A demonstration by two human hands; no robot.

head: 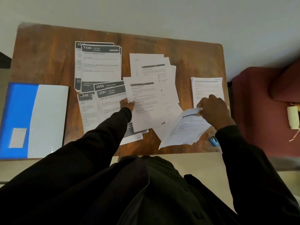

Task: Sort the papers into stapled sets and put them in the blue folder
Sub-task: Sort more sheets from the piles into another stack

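Printed papers cover the wooden table (40,51). My left hand (127,103) pinches the left edge of a white text sheet (144,101) at the centre. My right hand (212,111) pinches the top edge of a small stack of sheets (183,130) near the table's front. A stapled-looking set with dark headers (99,65) lies at the back left, and more numbered sheets (100,101) lie below it. Another neat stack (207,88) sits at the right edge. The blue folder (19,117) lies at the front left. A blue stapler (213,141) peeks out by my right sleeve.
Loose white sheets (154,65) fan out at the back centre. A dark red armchair (267,103) stands right of the table, with a pale object (293,117) on it. A wall runs behind the table.
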